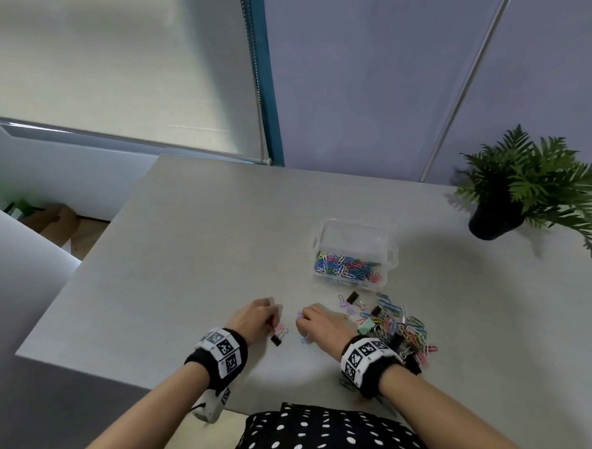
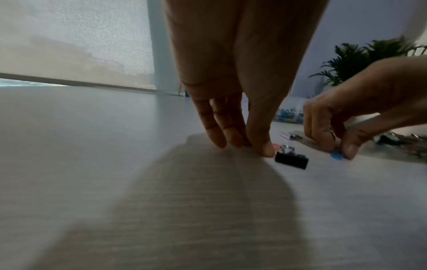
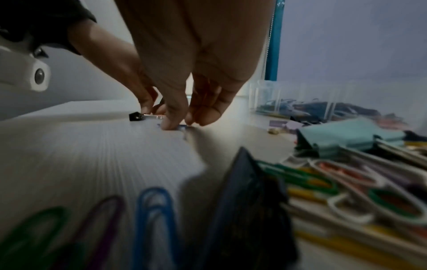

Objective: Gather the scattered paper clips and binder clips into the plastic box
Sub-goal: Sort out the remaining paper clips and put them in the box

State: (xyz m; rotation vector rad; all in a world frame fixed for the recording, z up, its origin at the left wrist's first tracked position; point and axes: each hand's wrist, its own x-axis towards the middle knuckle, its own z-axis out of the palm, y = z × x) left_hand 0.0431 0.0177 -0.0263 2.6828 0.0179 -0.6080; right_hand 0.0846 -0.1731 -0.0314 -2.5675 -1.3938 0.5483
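Note:
The clear plastic box [image 1: 326, 226] stands open mid-table, with several coloured paper clips inside. A loose pile of paper clips and binder clips [image 1: 404, 329] lies in front of it, to the right of my right hand [image 1: 301, 327]. That hand pinches a blue paper clip [image 2: 336, 156] against the table between thumb and fingertips. My left hand [image 1: 271, 322] has its thumb and fingertips [image 2: 241, 142] pressed together on the table, pinching at a pink clip [image 2: 275, 146]. A black binder clip [image 2: 291, 160] lies right beside that thumb, untouched.
A potted fern [image 1: 526, 188] stands at the table's back right corner. The table's left edge [image 1: 79, 268] drops off to the floor. A mint binder clip [image 3: 351, 135] tops the pile, and more paper clips [image 3: 152, 219] lie under my right wrist.

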